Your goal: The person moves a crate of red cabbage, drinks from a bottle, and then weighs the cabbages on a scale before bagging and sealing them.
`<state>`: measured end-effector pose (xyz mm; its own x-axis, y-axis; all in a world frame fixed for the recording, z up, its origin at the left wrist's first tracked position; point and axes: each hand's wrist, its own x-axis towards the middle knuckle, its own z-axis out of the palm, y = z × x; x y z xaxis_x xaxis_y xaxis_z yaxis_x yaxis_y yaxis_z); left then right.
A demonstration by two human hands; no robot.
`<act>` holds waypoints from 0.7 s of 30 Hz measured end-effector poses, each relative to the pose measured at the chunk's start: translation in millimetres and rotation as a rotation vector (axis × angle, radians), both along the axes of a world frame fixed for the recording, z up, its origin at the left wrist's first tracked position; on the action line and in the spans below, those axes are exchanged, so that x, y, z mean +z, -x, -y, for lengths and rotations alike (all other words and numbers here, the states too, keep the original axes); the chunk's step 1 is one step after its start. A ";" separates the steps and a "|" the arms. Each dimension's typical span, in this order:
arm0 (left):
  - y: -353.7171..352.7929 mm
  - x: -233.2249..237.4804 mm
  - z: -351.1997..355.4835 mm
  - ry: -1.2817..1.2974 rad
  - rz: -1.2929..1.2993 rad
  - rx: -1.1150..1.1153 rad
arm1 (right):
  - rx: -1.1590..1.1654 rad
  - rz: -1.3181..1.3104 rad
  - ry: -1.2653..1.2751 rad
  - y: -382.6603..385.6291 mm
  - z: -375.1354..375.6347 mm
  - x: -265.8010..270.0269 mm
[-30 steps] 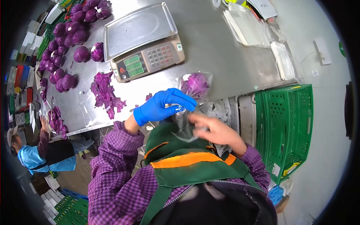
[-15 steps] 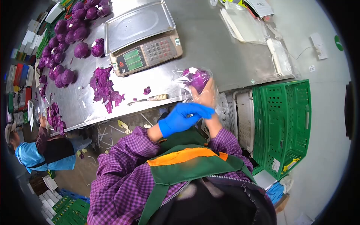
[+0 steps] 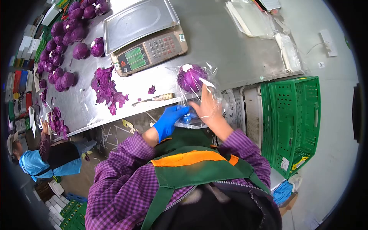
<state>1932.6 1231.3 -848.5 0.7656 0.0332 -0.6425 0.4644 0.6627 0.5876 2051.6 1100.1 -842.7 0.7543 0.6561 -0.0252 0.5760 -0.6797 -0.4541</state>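
Observation:
A red cabbage (image 3: 191, 78) sits inside a clear plastic bag (image 3: 219, 90) at the table's front edge, right below the scale. The bag's loose lower end hangs over the edge towards my apron. In its blue glove, my left hand (image 3: 168, 122) has fingers closed on the left side of that loose end. My bare right hand (image 3: 210, 107) lies along the bag's right side, fingers stretched towards the cabbage and thumb apart. A knife with a wooden handle (image 3: 163, 97) lies left of the bag, near a small cabbage scrap (image 3: 152, 89).
A digital scale (image 3: 165, 48) with a metal tray stands behind the bag. Several red cabbages (image 3: 80, 50) and a pile of trimmed leaves (image 3: 107, 87) lie leftward. Green crates (image 3: 285, 122) stand at right, plastic bags (image 3: 251, 23) at back right. Another person (image 3: 40, 159) works at far left.
My left hand has come off my right wrist and moved down-left to the bag's loose end. The bagged cabbage has shifted slightly left and away from me; my right hand has spread its thumb.

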 end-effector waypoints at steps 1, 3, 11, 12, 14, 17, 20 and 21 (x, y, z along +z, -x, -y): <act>11.1 0.3 -0.2 -0.080 -0.041 -0.073 | 0.070 -0.080 0.111 6.7 17.0 9.5; 29.9 12.7 9.4 -0.034 -0.105 -0.037 | 0.150 -0.169 0.228 19.1 52.5 18.5; 70.6 23.9 35.4 -0.160 -0.082 -0.140 | 0.201 -0.179 0.069 44.4 111.4 24.5; 71.5 22.0 35.3 -0.154 -0.069 -0.136 | 0.218 -0.180 0.087 44.0 112.1 22.0; 73.3 17.3 32.0 -0.144 -0.066 -0.118 | 0.186 -0.189 0.054 42.5 106.4 31.2; 76.1 14.8 42.7 -0.385 -0.056 -0.125 | 0.198 -0.322 -0.154 51.5 94.6 47.5; 78.2 18.1 55.2 -0.443 -0.069 -0.062 | 0.286 -0.544 -0.327 67.9 75.2 44.7; 78.9 14.8 56.9 -0.443 -0.070 -0.061 | 0.321 -0.568 -0.321 71.8 70.6 39.2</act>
